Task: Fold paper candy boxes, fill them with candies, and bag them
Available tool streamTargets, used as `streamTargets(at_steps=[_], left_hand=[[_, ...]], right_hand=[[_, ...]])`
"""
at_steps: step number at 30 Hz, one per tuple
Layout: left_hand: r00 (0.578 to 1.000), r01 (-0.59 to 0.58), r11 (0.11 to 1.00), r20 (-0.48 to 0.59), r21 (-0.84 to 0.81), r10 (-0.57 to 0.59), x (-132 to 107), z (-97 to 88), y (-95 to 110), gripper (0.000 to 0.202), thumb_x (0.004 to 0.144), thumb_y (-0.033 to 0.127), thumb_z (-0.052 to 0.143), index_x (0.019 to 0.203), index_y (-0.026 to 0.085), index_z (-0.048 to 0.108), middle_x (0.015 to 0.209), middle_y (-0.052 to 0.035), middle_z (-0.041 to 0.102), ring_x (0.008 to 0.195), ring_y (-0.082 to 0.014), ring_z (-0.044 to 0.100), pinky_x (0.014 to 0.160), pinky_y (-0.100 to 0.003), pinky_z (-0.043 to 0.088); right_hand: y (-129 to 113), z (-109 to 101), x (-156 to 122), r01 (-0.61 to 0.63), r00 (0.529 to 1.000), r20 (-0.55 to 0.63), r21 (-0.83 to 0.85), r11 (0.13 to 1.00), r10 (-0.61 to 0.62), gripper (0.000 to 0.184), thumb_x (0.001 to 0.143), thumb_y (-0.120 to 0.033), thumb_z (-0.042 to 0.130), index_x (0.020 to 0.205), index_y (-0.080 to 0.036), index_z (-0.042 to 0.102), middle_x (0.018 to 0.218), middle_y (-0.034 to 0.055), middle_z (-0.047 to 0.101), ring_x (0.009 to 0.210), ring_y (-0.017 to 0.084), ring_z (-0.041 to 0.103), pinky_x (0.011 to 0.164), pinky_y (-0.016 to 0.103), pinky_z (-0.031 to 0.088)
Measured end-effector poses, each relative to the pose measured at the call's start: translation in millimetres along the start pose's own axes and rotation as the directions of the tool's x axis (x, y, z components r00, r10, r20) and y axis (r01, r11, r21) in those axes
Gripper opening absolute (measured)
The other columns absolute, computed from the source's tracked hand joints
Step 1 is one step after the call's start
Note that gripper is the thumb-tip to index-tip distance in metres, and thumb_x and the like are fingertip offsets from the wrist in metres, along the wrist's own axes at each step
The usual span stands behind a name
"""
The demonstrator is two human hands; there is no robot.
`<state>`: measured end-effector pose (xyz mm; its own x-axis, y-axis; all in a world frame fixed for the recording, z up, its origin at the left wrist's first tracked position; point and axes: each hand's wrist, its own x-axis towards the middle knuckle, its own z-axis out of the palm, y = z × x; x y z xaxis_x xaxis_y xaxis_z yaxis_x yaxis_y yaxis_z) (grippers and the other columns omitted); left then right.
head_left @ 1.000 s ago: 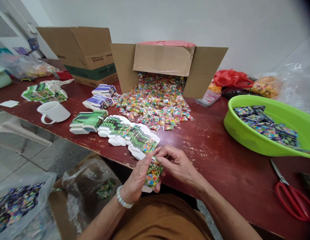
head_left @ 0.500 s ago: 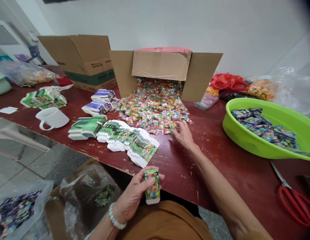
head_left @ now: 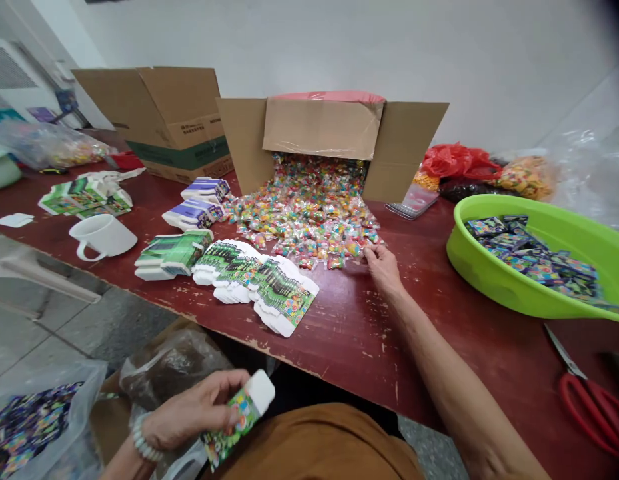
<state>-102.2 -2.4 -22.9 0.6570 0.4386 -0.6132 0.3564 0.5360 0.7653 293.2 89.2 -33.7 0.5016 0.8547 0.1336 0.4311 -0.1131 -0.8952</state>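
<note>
My left hand (head_left: 194,410), with a beaded bracelet at the wrist, grips a small green printed carton (head_left: 242,413) below the table edge. The carton is tilted, and its white end flap points up and to the right. Out over the table, my right hand (head_left: 384,268) pinches the edge of a clear candy packet (head_left: 355,249) at the near right side of the candy pile (head_left: 309,220). The pile of small wrapped candies spills from an open cardboard box (head_left: 322,127). Flattened green cartons (head_left: 284,293) lie fanned out between my two hands.
A green basin (head_left: 489,287) with dark packets stands at the right, red-handled scissors (head_left: 586,407) in front of it. To the left are a white mug (head_left: 103,237), purple cartons (head_left: 196,212) and another cardboard box (head_left: 174,133). Plastic bags (head_left: 39,427) sit below the table.
My left hand has moved down and left, tipping the carton so its white end now points up. My right hand has shifted slightly right and now pinches a candy packet.
</note>
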Motion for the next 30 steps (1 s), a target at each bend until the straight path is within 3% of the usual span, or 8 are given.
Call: streamTargets(at_steps=[4, 9, 15, 19, 21, 26, 28, 30], left_hand=[[0.974, -0.191, 0.974, -0.144, -0.125, 0.173, 14, 26.1, 33, 0.033, 0.08, 0.031, 0.064, 0.109, 0.019, 0.053, 0.101, -0.0078, 0.065, 0.07, -0.0153, 0.063, 0.059, -0.022, 0.044], [0.95, -0.311, 0.941, -0.067, -0.13, 0.305, 42, 56.7, 66, 0.038, 0.083, 0.025, 0.059, 0.119, 0.02, 0.047, 0.092, -0.0061, 0.063, 0.065, -0.0134, 0.061, 0.059, -0.024, 0.047], [0.94, -0.337, 0.94, -0.031, 0.054, 0.339, 49, 71.9, 70, 0.033, 0.082, 0.025, 0.059, 0.115, 0.021, 0.055, 0.096, -0.0031, 0.059, 0.073, -0.0122, 0.052, 0.058, -0.021, 0.047], [0.927, -0.367, 0.929, -0.059, 0.056, 0.37, 50, 79.8, 69, 0.037, 0.079, 0.024, 0.063, 0.115, 0.021, 0.057, 0.088, -0.0002, 0.06, 0.065, -0.0099, 0.052, 0.056, -0.02, 0.046], [0.918, -0.392, 0.919, -0.089, -0.043, 0.388, 52, 84.4, 68, 0.04, 0.079, 0.028, 0.064, 0.118, 0.021, 0.057, 0.084, -0.0002, 0.061, 0.064, -0.0105, 0.054, 0.056, -0.02, 0.047], [0.932, -0.354, 0.856, -0.221, -0.376, 0.288, 56, 91.1, 61, 0.05, 0.088, 0.055, 0.045, 0.107, 0.011, 0.062, 0.075, -0.0079, 0.066, 0.055, -0.0144, 0.06, 0.051, -0.025, 0.05], [0.921, -0.384, 0.818, -0.236, -0.429, 0.309, 58, 93.0, 59, 0.05, 0.088, 0.053, 0.045, 0.105, 0.01, 0.063, 0.071, -0.008, 0.066, 0.051, -0.0143, 0.059, 0.049, -0.025, 0.05], [0.89, -0.454, 0.782, -0.252, -0.427, 0.379, 60, 95.6, 57, 0.041, 0.087, 0.046, 0.051, 0.103, 0.01, 0.063, 0.07, -0.0065, 0.066, 0.051, -0.0143, 0.059, 0.047, -0.024, 0.05]], right_hand=[[-34, -17, -34, 0.054, 0.97, 0.231, 0.122, 0.991, -0.082, 0.029, 0.082, -0.045, 0.053, 0.082, -0.017, 0.061, 0.067, 0.0001, 0.061, 0.059, 0.013, 0.054, 0.059, 0.025, 0.044], [-75, -27, -76, 0.273, 0.708, 0.63, 0.173, 0.946, -0.319, 0.019, 0.089, -0.032, 0.05, 0.083, -0.017, 0.06, 0.073, -0.0003, 0.061, 0.066, 0.012, 0.053, 0.063, 0.024, 0.041], [-93, -26, -101, 0.662, 0.606, 0.673, -0.131, 0.738, -0.424, 0.015, 0.09, -0.018, 0.051, 0.09, -0.016, 0.065, 0.081, 0.0067, 0.066, 0.072, 0.017, 0.056, 0.067, 0.028, 0.04], [-100, -17, -115, 0.751, 0.528, 0.692, -0.109, 0.651, -0.493, 0.012, 0.089, -0.016, 0.052, 0.088, -0.015, 0.064, 0.08, 0.0081, 0.066, 0.074, 0.018, 0.057, 0.07, 0.031, 0.041], [-100, -14, -117, 0.686, 0.568, 0.639, -0.02, 0.727, -0.518, 0.011, 0.09, -0.019, 0.052, 0.088, -0.016, 0.062, 0.079, 0.0058, 0.065, 0.072, 0.016, 0.056, 0.067, 0.029, 0.042], [-89, -13, -110, 0.248, 0.813, 0.443, 0.322, 0.913, -0.378, 0.012, 0.09, -0.028, 0.055, 0.098, -0.02, 0.058, 0.085, 0.001, 0.061, 0.076, 0.013, 0.056, 0.07, 0.027, 0.046], [-83, -9, -116, 0.065, 0.794, 0.535, 0.397, 0.916, -0.288, 0.024, 0.085, -0.032, 0.063, 0.105, -0.022, 0.056, 0.09, 0.0011, 0.06, 0.077, 0.013, 0.057, 0.069, 0.026, 0.047], [-77, -2, -127, -0.115, 0.719, 0.659, 0.428, 0.896, -0.223, 0.034, 0.081, -0.036, 0.068, 0.11, -0.023, 0.054, 0.094, 0.0015, 0.06, 0.073, 0.013, 0.057, 0.062, 0.025, 0.048]])
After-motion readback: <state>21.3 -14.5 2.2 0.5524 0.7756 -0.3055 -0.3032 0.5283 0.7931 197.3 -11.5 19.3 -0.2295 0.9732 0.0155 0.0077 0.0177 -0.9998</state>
